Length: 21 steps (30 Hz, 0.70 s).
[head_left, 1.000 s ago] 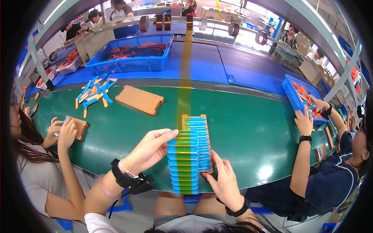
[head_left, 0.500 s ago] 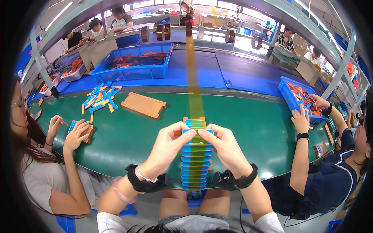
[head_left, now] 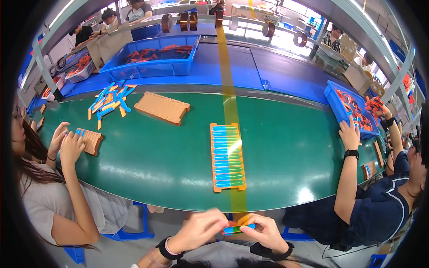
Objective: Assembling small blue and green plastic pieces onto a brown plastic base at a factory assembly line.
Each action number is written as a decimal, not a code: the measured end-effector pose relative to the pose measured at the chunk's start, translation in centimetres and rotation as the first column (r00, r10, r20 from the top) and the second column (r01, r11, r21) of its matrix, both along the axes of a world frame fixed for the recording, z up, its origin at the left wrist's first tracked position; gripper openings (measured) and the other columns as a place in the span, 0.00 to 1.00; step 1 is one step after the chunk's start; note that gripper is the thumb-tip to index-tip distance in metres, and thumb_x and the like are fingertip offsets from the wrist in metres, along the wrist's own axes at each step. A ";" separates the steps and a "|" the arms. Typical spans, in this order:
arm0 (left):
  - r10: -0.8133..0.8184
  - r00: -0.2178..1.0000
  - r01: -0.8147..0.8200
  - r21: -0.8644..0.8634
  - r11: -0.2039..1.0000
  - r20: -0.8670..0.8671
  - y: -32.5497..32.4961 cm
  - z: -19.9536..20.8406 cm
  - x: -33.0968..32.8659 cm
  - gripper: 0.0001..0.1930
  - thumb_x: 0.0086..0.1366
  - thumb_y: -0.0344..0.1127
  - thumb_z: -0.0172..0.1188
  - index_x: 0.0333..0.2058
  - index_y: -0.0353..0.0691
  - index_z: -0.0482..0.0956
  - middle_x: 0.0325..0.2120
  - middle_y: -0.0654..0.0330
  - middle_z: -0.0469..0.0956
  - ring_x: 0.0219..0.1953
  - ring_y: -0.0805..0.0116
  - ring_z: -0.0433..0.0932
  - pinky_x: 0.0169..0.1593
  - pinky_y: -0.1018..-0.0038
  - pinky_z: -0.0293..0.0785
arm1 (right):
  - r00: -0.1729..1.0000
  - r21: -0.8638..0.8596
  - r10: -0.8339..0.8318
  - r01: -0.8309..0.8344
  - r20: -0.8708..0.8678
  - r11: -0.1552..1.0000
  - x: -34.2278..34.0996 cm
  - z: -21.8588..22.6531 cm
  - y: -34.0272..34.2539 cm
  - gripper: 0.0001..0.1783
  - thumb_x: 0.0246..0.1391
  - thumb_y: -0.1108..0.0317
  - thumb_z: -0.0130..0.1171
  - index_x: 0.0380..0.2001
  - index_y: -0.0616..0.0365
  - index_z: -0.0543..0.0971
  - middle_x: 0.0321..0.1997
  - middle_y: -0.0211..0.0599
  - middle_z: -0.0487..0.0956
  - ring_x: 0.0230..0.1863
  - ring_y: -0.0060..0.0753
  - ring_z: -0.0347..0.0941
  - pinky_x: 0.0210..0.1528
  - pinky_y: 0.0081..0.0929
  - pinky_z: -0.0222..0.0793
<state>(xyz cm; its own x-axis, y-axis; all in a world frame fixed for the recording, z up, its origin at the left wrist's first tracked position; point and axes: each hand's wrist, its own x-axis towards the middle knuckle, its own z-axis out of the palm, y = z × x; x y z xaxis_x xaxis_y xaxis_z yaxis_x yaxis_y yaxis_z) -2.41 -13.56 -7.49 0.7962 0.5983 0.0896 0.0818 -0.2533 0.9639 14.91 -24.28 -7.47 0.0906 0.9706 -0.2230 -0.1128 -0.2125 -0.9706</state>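
Note:
Below the table's front edge, my hands are together in front of my body. My right hand [head_left: 267,233] pinches a small stack of blue-faced strips [head_left: 234,230] with orange edges. Bunched at the stack's left end are the fingers of my left hand [head_left: 201,228], partly smeared by motion. An amber see-through tape [head_left: 228,85] runs from a roll [head_left: 219,18] on the overhead bar down to the stack. Beneath the tape, an orange-brown slotted tray [head_left: 217,189] lies on the green table, filled with a column of blue strips [head_left: 221,158].
A second slotted tray [head_left: 161,108] and a loose pile of blue and orange strips [head_left: 109,103] lie left of the tape. Blue bins [head_left: 149,71] [head_left: 333,100] hold red-orange pieces. Co-workers' arms [head_left: 76,178] [head_left: 346,178] reach over the table on both sides.
Both hands have come down from the table toward my body. The taped strips that hung over the front edge are now a bundle at my hands, and the filled tray is uncovered.

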 end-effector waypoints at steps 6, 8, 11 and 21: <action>0.604 0.792 -0.371 0.714 0.594 -0.091 1.3 -1.3 3.0 0.21 0.49 0.33 0.60 0.42 0.32 0.70 0.45 0.54 0.68 0.42 0.56 0.64 0.44 0.66 0.60 | 0.992 -0.042 -0.060 0.056 -0.114 0.998 0.1 -0.2 -0.4 0.03 0.49 0.76 0.55 0.27 0.66 0.74 0.31 0.30 0.74 0.31 0.16 0.69 0.35 0.15 0.66; 0.582 0.807 -0.332 0.740 0.585 -0.099 1.3 -2.2 3.3 0.26 0.46 0.33 0.62 0.45 0.30 0.69 0.50 0.54 0.65 0.43 0.57 0.63 0.44 0.66 0.58 | 0.992 0.034 -0.109 0.111 -0.071 0.993 0.1 -1.0 -0.6 0.04 0.49 0.77 0.55 0.30 0.66 0.73 0.31 0.33 0.75 0.32 0.18 0.71 0.34 0.16 0.68; 0.573 0.812 -0.328 0.729 0.600 -0.107 -0.1 -2.2 3.2 0.28 0.43 0.32 0.63 0.45 0.29 0.68 0.50 0.55 0.66 0.42 0.58 0.64 0.44 0.67 0.57 | 0.966 0.030 -0.254 0.256 -0.046 0.966 -0.7 -0.4 -0.5 0.10 0.50 0.78 0.53 0.37 0.65 0.67 0.33 0.39 0.75 0.35 0.22 0.72 0.34 0.17 0.70; 0.538 0.819 -0.196 0.784 0.589 -0.199 -3.7 -1.8 2.2 0.28 0.38 0.37 0.64 0.41 0.30 0.70 0.47 0.57 0.69 0.40 0.66 0.65 0.42 0.71 0.53 | 0.917 -0.101 -0.377 0.366 -0.129 0.925 -0.6 -1.2 -0.3 0.13 0.50 0.80 0.50 0.33 0.59 0.58 0.29 0.43 0.75 0.31 0.21 0.72 0.28 0.14 0.65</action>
<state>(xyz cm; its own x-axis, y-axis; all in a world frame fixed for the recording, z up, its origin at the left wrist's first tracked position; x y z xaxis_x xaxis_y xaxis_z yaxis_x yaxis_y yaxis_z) -0.16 -17.26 -9.31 0.5832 0.7266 0.3633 0.6365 -0.6866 0.3514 14.35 -24.58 -8.71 0.4034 0.8535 -0.3299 -0.3341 -0.1982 -0.9215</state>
